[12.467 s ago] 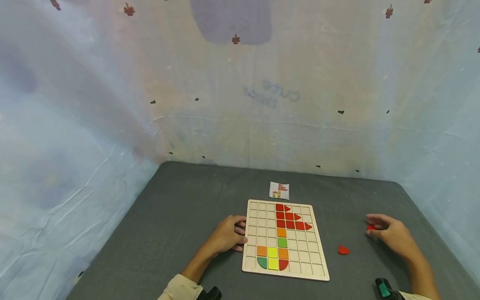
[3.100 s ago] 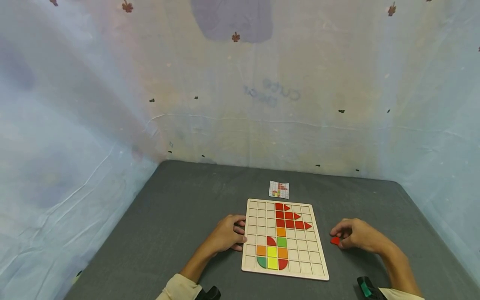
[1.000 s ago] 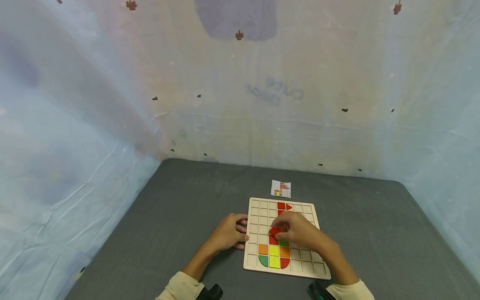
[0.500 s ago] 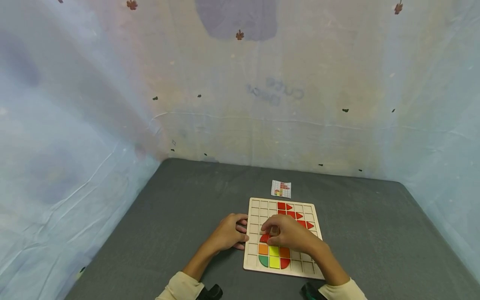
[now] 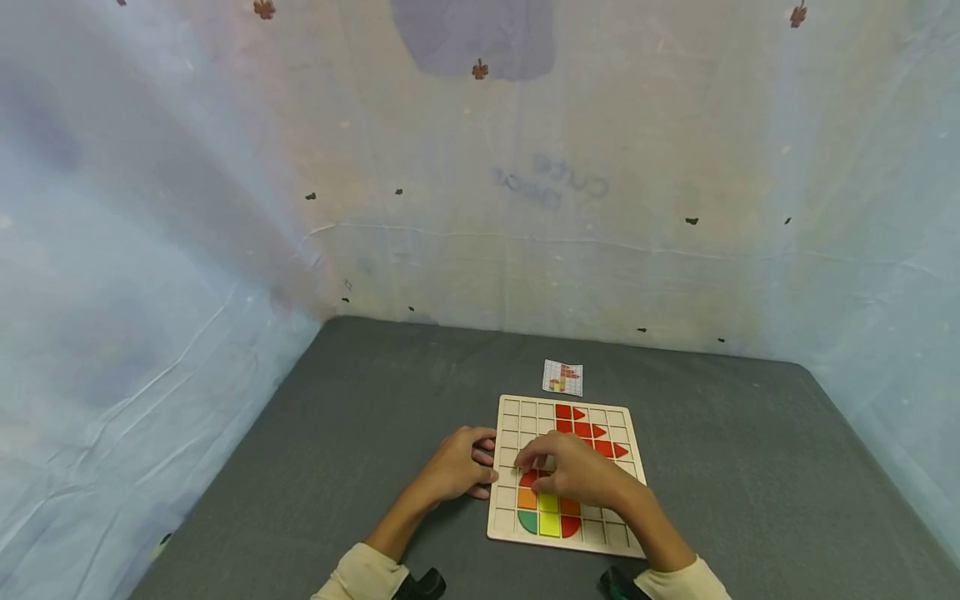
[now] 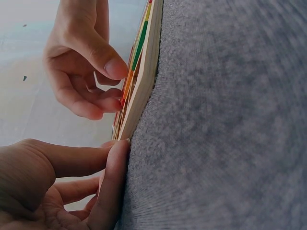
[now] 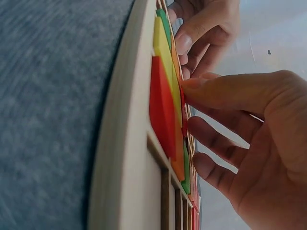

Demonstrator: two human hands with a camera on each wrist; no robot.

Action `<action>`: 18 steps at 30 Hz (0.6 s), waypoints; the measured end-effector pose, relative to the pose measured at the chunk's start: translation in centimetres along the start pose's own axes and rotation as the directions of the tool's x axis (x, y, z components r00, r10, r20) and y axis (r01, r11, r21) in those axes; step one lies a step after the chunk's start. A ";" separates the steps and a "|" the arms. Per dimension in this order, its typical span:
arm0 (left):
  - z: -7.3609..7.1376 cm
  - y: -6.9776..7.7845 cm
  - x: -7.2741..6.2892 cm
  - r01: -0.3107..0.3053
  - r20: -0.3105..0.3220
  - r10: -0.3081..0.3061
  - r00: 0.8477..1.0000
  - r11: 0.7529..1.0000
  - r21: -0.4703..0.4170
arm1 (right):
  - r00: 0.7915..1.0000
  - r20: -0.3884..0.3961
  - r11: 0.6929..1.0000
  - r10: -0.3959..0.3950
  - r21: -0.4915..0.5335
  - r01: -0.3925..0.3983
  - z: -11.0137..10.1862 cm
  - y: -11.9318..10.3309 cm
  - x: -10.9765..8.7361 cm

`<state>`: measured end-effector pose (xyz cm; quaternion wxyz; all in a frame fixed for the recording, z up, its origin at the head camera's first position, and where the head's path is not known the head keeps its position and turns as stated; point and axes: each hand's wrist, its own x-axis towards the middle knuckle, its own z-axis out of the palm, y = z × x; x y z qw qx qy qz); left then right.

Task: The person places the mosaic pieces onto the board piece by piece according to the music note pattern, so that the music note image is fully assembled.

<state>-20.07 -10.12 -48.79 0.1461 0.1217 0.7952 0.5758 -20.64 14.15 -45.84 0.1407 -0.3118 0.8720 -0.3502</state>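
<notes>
A square wooden grid board (image 5: 517, 537) lies on the table, with red, orange, yellow and green flat pieces set in its cells. The left hand (image 5: 459, 468) holds the board's left edge between thumb and fingers; the left wrist view shows these fingertips (image 6: 115, 155) at the edge. Over the board, the right hand (image 5: 573, 468) has its thumb and index finger apart at a red quarter-round piece (image 5: 528, 478), which lies above an orange square (image 5: 527, 498). In the right wrist view, the thumb (image 7: 196, 84) touches the pieces and the other fingers are loosely bent. The hand hides some middle pieces.
Behind the board lies a small printed card (image 5: 562, 378) with a coloured grid pattern. The dark grey tabletop (image 5: 375, 400) extends around the board, and pale sheeting (image 5: 480, 275) hangs beyond its far edge and left side.
Both loose red pieces have left the table at right for the board. The right hand carried the last one in and lowered it leftward; its fingers have since spread. The left hand stayed put.
</notes>
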 end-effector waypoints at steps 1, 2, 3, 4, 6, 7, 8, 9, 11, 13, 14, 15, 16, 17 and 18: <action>0.0 0.0 0.0 0.001 -0.001 -0.001 1.000 1.000 0.001 | 1.000 0.001 1.000 0.002 0.000 -0.002 0.0 0.0 0.0; 0.0 0.0 0.0 0.003 -0.002 -0.003 1.000 1.000 0.002 | 1.000 0.003 1.000 0.001 0.001 -0.001 0.0 0.0 0.0; 0.0 0.0 0.0 0.004 -0.003 -0.004 1.000 1.000 0.003 | 1.000 0.005 1.000 0.001 0.003 -0.001 0.0 0.0 -0.1; 0.0 0.0 0.0 0.004 -0.003 -0.004 1.000 1.000 0.003 | 1.000 0.004 1.000 0.005 0.006 -0.006 -0.1 0.0 -0.1; 0.0 0.1 0.0 0.003 -0.004 -0.003 1.000 1.000 0.005 | 1.000 0.001 0.999 0.027 0.022 -0.027 -0.3 0.0 -0.4; 0.0 0.1 0.0 0.003 -0.004 -0.003 1.000 1.000 0.006 | 0.999 -0.005 0.999 0.035 0.025 -0.035 -0.4 0.1 -0.6; 0.0 0.1 0.0 0.002 -0.006 -0.002 1.000 1.000 0.007 | 0.999 -0.015 0.999 0.042 0.026 -0.042 -0.6 0.2 -0.8; 0.1 0.0 0.0 0.000 -0.006 0.000 1.000 1.000 0.009 | 0.998 -0.030 0.999 0.050 0.021 -0.049 -0.9 0.2 -1.1; 0.0 0.0 0.0 -0.006 -0.008 0.006 1.000 1.000 0.016 | 0.995 -0.069 0.998 0.069 -0.002 -0.069 -1.6 0.4 -1.6; 0.0 -0.1 0.1 -0.015 -0.011 0.015 1.000 1.000 0.020 | 0.992 -0.113 0.997 0.065 -0.040 -0.069 -2.4 0.8 -2.4; -0.1 -0.1 0.1 -0.022 -0.016 0.022 1.000 0.999 0.023 | 0.989 -0.137 0.996 0.060 -0.059 -0.069 -2.9 1.2 -2.8; -0.2 -0.1 0.2 -0.031 -0.023 0.032 0.999 0.999 0.029 | 0.985 -0.161 0.994 0.056 -0.083 -0.070 -3.5 1.6 -3.2; -0.2 -0.1 0.3 -0.046 -0.033 0.048 0.998 0.998 0.034 | 0.981 -0.185 0.992 0.059 -0.100 -0.078 -4.0 2.1 -3.7; -0.4 -0.1 0.3 -0.062 -0.046 0.064 0.997 0.997 0.042 | 0.976 -0.213 0.990 0.057 -0.112 -0.082 -4.6 2.6 -4.2; -0.6 0.0 0.4 -0.080 -0.064 0.084 0.994 0.995 0.062 | 0.969 -0.240 0.987 0.056 -0.133 -0.090 -5.2 3.3 -4.7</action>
